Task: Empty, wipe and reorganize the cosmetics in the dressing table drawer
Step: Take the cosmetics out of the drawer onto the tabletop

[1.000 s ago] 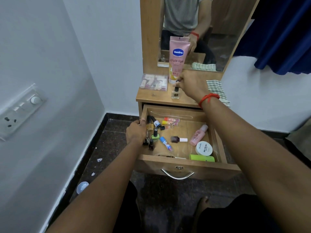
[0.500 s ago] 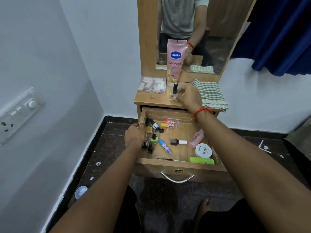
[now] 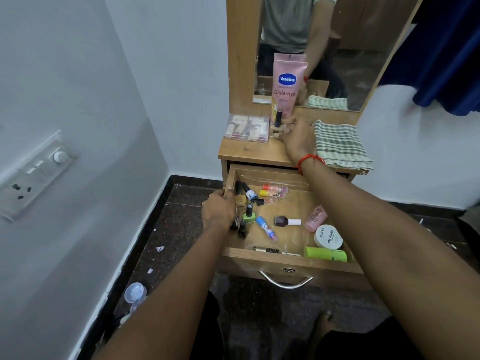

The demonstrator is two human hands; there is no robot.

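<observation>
Emptying barely begun. Right hand point(image 3: 296, 137) pinches small bottle point(image 3: 278, 120) standing on the top, Vaseline tube point(image 3: 287, 87) just beyond. Left hand point(image 3: 217, 211) grips drawer point(image 3: 324, 274) side wall. Most cosmetics point(image 3: 281, 221) lie inside, between both arms. Cloth point(image 3: 337, 144) right of right hand; wiping not started, I judge.

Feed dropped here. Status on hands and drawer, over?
Left hand grips side of drawer. Right hand pinches bottle on tabletop. Drawer not yet emptied. Nothing in the way.

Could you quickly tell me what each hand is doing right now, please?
Left hand: grips the drawer by its left wall.
Right hand: fingers at the black-capped bottle on the tabletop; grip cannot be told.
</observation>
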